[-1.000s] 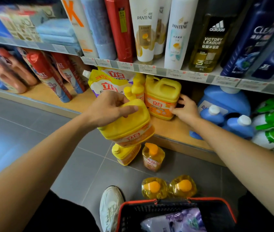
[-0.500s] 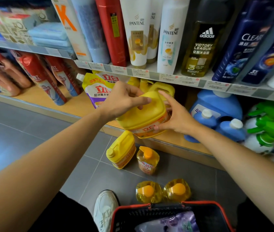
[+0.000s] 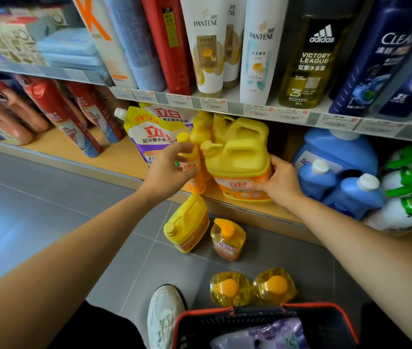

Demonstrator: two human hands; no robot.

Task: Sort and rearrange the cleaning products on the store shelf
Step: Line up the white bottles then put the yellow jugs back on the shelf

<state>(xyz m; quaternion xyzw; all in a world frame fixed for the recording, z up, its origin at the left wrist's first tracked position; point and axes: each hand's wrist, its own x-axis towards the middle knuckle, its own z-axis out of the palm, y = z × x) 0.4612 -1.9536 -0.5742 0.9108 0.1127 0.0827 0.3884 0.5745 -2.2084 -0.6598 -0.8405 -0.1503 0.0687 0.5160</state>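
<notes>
Furthest left of the left fingers lean red bottles [image 3: 56, 114]. Just left of them stands a soft pouch [image 3: 149, 133] printed 立白. The left hand [image 3: 169, 172] is at a small yellow pump bottle [image 3: 194, 172] on the bottom shelf [image 3: 114, 159]. Its fingers are half curled against the bottle, but I cannot tell whether they grip it.

Between the two hands sits the big yellow jug [image 3: 237, 165], at the shelf's front edge and also marked 立白. The right hand [image 3: 279, 183] holds its lower right corner, thumb on the side and fingers curled onto the label. The jug looks full and heavy, with stiff, smooth plastic walls. I judge the moulded top handle or a two-handed hold safer than that corner.

Below the fingers, on the floor [image 3: 48, 210], wait a second jug [image 3: 187, 225] and three clear pump bottles [image 3: 227, 240]. Right of the right fingers crowd blue bottles [image 3: 318, 177]. Above, I read PANTENE, adidas VICTORY LEAGUE and CLEAR.
</notes>
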